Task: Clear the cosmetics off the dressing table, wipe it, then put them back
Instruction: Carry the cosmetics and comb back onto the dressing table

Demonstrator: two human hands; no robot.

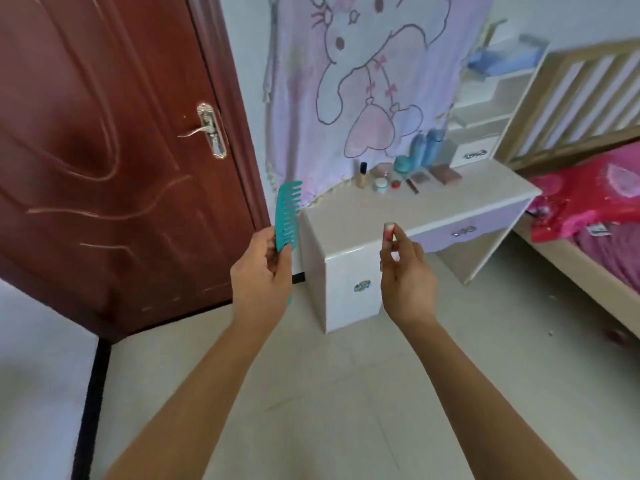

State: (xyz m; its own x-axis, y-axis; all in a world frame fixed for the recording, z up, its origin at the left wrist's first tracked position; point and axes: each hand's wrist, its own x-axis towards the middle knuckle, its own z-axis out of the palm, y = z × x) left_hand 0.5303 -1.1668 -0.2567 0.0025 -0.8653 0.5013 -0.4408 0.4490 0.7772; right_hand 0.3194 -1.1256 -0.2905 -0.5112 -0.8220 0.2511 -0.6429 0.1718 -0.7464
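My left hand (261, 271) grips a teal wide-tooth comb (288, 213) by its handle, teeth pointing right, just left of the dressing table's near corner. My right hand (403, 268) pinches a small pink-and-white tube (388, 232) upright between thumb and fingers, in front of the white dressing table (346, 220). At the table's back edge stand several cosmetics: a foundation bottle (362, 174), a small mint jar (381, 185), a red pot (396, 183), blue bottles (426, 147) and flat palettes (445, 174).
A dark red door (114, 150) stands open on the left. A purple cartoon blanket (367, 81) hangs behind the table. A bed with red bedding (588, 199) and a wooden headboard (581, 95) is on the right. White shelves (491, 98) rise beside the table.
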